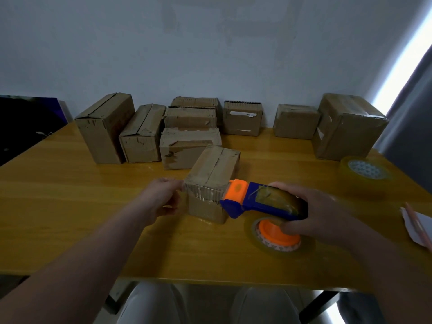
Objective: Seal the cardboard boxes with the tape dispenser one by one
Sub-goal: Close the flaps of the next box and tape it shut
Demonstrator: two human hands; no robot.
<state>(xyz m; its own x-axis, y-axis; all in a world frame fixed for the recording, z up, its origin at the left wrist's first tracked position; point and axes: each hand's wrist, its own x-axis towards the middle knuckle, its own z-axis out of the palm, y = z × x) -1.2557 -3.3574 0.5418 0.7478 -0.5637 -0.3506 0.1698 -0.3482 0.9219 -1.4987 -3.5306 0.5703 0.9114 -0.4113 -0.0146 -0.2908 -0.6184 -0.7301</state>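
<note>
Both forearms [81, 253] are stretched over the table [70, 206]. The tape dispenser [261, 202] is gripped by the right hand [315, 211] — its orange head is set against the near top edge of the small cardboard box [212, 174], mid-table, whose left corner is held by the left hand [163, 197], fingers curled.

Room dim, bluish cast. Daylight came in as a blown-out strip beside the curtain [411, 118] at upper right. Faint sheen on the glossy table [70, 195]; cardboard boxes [191, 118] along its far edge murky, detail lost. Left hand [163, 199] fingertips motion-blurred. Wide-angle bowing toward frame edges; overall soft.
</note>
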